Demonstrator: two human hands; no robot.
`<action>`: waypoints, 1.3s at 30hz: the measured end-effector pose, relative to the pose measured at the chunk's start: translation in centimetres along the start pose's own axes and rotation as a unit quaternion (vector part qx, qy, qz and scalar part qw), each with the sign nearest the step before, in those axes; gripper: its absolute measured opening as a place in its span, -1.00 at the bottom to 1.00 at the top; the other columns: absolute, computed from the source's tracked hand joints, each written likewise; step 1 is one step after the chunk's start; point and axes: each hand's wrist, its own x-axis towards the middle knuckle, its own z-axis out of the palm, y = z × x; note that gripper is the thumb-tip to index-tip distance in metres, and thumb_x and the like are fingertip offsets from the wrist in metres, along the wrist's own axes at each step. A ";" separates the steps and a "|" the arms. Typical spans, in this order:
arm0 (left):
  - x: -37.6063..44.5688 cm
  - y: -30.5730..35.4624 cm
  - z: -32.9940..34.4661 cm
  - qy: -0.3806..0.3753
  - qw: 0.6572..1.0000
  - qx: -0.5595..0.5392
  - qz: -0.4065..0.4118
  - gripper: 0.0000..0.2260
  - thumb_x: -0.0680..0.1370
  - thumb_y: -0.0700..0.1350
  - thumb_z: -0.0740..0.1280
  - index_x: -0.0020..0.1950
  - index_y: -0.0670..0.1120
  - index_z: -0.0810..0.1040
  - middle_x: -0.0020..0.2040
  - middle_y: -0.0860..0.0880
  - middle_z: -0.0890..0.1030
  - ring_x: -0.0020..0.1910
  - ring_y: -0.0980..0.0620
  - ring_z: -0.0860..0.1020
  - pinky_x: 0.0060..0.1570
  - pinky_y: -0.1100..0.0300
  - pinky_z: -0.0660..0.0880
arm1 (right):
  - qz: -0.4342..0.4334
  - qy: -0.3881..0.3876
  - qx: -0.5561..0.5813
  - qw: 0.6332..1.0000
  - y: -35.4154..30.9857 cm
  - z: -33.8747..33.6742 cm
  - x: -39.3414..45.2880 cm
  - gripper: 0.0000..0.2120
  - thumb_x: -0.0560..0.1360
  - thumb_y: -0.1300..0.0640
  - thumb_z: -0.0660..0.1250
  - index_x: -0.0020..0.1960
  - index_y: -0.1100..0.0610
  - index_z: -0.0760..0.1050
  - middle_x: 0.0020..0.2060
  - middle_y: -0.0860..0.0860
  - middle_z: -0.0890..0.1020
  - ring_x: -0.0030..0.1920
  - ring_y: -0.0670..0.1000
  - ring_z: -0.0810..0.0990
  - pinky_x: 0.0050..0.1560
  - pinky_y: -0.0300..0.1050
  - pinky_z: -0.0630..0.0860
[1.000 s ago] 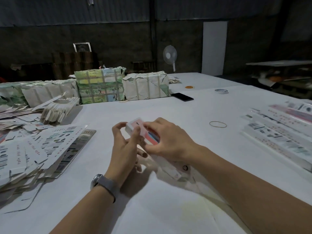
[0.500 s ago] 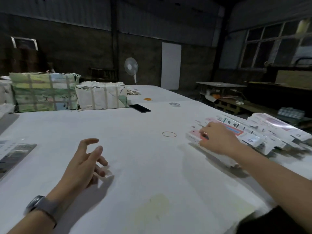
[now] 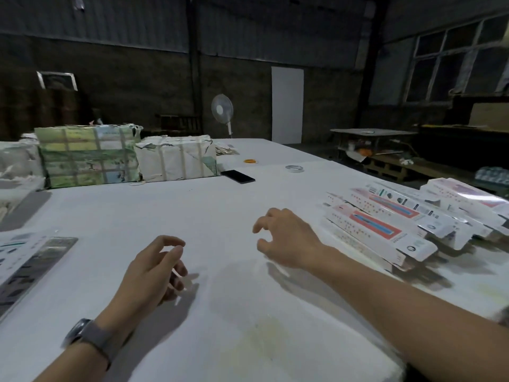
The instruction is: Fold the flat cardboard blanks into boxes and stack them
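Two hands, left [image 3: 154, 267] and right [image 3: 286, 238], are held over the desk [image 3: 220, 216], each grip loosely curled and empty; two bundles [image 3: 176, 158] and one phone [image 3: 238, 176] are seen behind.

Head-worn camera looks forward and down across the table [image 3: 220, 216] from close above.

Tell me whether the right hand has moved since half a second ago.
Yes. The right hand was resting on the near end of the folded boxes; now it is clear of them, back toward the middle of the table, holding nothing.
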 end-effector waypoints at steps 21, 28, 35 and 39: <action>1.9 -1.7 -13.5 0.257 0.760 0.588 -0.107 -0.32 0.53 -0.23 0.29 0.55 0.06 0.05 0.49 -0.14 0.36 0.59 -0.22 0.08 0.52 -0.26 -0.03 | -0.135 -0.042 0.212 0.967 -9.0 9.4 3.9 -0.82 0.53 0.07 0.31 -0.08 -0.24 0.46 -0.17 -0.22 0.53 -0.09 -0.29 0.46 -0.02 -0.20 0.39; 1.6 -1.1 -13.2 0.223 0.765 0.593 -0.115 -0.46 0.48 -0.19 0.31 0.44 0.06 0.26 -0.24 0.04 0.54 0.11 -0.12 0.59 0.53 -0.11 0.06 | -0.137 -0.051 0.216 0.965 -9.0 9.2 3.7 -0.83 0.53 0.08 0.30 -0.08 -0.22 0.46 -0.19 -0.21 0.52 -0.09 -0.27 0.44 -0.07 -0.21 0.34; 0.1 3.4 -6.8 0.257 0.793 0.530 0.158 -0.36 0.39 -0.51 0.23 0.39 -0.05 0.39 -0.13 -0.20 0.64 -0.34 -0.24 0.49 -0.42 0.06 0.27 | -0.121 -0.040 0.248 0.960 -9.1 9.3 3.8 -0.80 0.55 0.07 0.29 0.15 -0.12 0.54 -0.15 -0.20 0.54 -0.08 -0.19 0.47 0.01 -0.18 0.41; -0.9 4.5 -2.4 0.202 0.885 0.327 0.265 -0.54 0.57 -0.34 0.34 0.34 0.04 0.30 0.21 -0.12 0.64 -0.03 0.02 0.67 -0.30 0.28 0.61 | -0.087 -0.024 0.378 0.921 -9.4 8.6 3.9 -0.78 0.58 -0.02 0.28 0.22 -0.08 0.50 -0.16 -0.12 0.60 -0.11 -0.13 0.58 -0.02 -0.13 0.53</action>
